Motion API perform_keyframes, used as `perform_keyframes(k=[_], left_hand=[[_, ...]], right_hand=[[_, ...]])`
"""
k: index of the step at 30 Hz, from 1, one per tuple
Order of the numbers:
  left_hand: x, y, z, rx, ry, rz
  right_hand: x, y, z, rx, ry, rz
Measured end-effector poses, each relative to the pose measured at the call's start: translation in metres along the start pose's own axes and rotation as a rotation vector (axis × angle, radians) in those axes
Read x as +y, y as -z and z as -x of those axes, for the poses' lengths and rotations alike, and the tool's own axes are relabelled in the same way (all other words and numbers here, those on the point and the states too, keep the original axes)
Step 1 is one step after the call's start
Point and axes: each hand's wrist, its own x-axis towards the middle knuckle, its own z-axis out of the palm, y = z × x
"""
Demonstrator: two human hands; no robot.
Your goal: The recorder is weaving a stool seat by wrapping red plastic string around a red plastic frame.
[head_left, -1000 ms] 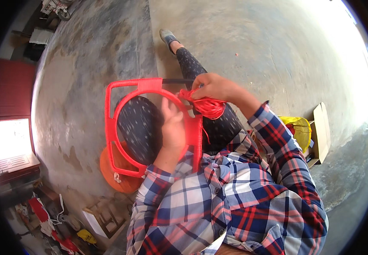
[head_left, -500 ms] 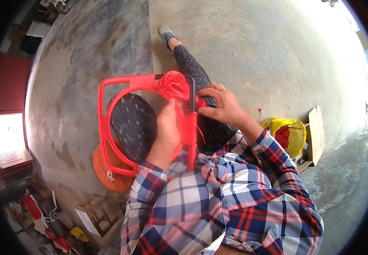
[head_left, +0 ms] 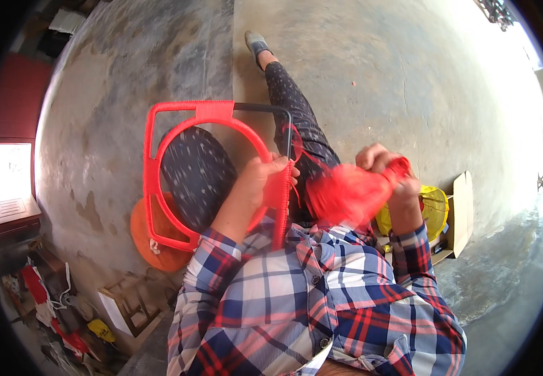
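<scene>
A squarish metal frame with a ring inside it [head_left: 152,178] rests over my lap, most of it wrapped in red cord. Black metal shows bare around its upper right corner. My left hand [head_left: 254,183] is closed on the frame's right side, thumb on the wrapped part just below the bare stretch. Off to the right, my right hand [head_left: 405,190] grips a loose hank of red cord [head_left: 350,195], smeared by motion. A strand runs from the hank back to the frame's right bar, and a short loose end hangs by my left fingers.
An orange round seat [head_left: 146,229] is under my left thigh. At my right stand a yellow bag [head_left: 435,210] and an open cardboard box [head_left: 463,210]. A wooden frame [head_left: 135,307] and assorted clutter lie at lower left. Concrete floor [head_left: 321,69] stretches ahead.
My right hand has pulled away to the right and down with the hank, which was above the frame's top right. My left hand has shifted right, onto the frame's right bar.
</scene>
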Motion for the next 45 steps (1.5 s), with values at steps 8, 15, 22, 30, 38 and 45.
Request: perform_keyframes(k=[8, 15, 22, 30, 38, 45], left_hand=[[0.006, -0.004, 0.004, 0.024, 0.021, 0.071], [0.007, 0.007, 0.002, 0.059, 0.026, 0.094], [0.012, 0.003, 0.012, -0.004, 0.03, 0.136], [0.001, -0.012, 0.02, -0.084, 0.035, 0.1], [0.001, -0.015, 0.015, -0.148, -0.019, 0.053], [0.012, -0.013, 0.02, 0.013, 0.083, 0.001]], right_hand=[[-0.052, -0.012, 0.039, -0.575, -0.006, -0.562], [-0.134, 0.047, 0.08, 0.283, 0.331, -0.52], [-0.021, 0.005, 0.037, 0.117, -0.524, 0.352], [0.06, -0.038, -0.053, -0.052, -0.284, 0.451], [0.068, -0.055, -0.079, 0.027, -0.339, 0.14], [0.017, -0.009, -0.055, 0.196, -0.061, 0.755]])
